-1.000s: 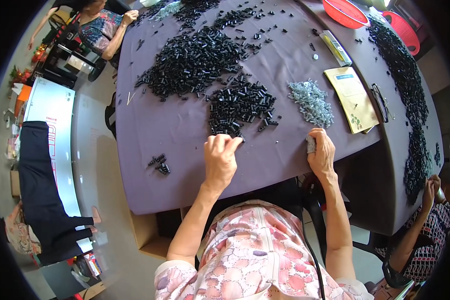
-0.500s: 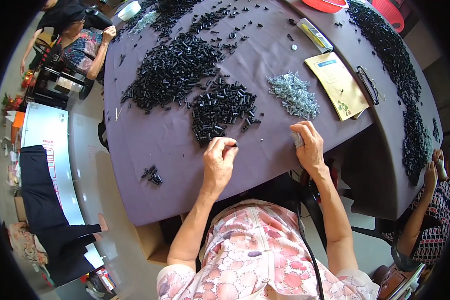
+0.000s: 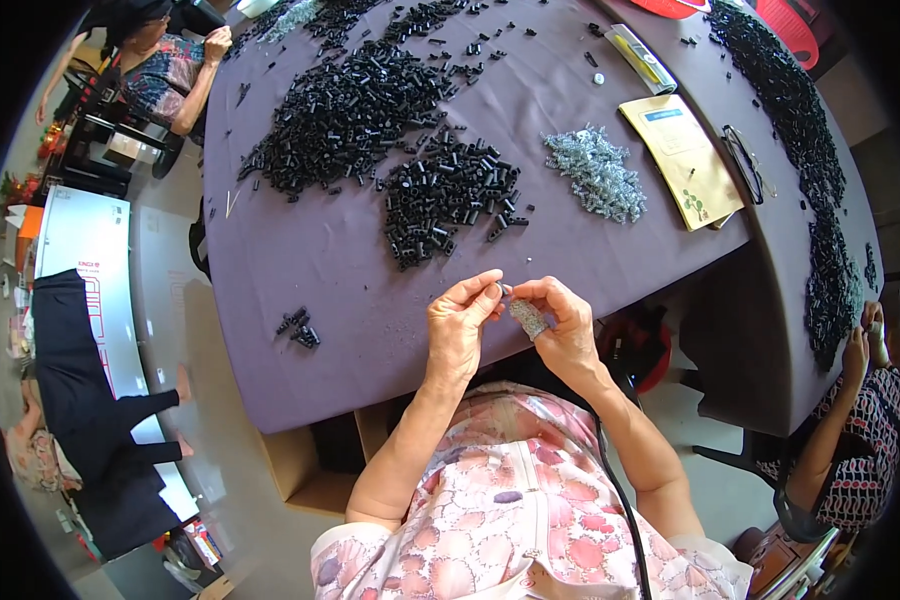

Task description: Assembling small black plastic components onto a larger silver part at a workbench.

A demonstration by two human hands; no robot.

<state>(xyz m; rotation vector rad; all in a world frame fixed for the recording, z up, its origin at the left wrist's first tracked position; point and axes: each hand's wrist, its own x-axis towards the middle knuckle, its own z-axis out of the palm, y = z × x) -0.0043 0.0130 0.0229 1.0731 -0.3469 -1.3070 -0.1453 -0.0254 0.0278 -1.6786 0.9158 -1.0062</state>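
Observation:
My left hand and my right hand meet fingertip to fingertip just above the near edge of the cloth-covered table. A small black part is pinched in the left fingers, mostly hidden by them. The right thumb and fingers are closed against the same spot; what they grip is too small to make out. Grey speckled material covers part of a right finger. Beyond the hands lies a heap of short black tubular parts, and right of it a pile of small clear grey pieces.
A larger black heap spreads behind. A few black parts lie at left. To the right are a yellow booklet, glasses and a clear case. Other people sit at the table's left and right.
My right hand has moved left and nearer to me, from beside the clear pieces to my left hand. The left hand has shifted slightly right, and the fingertips now meet.

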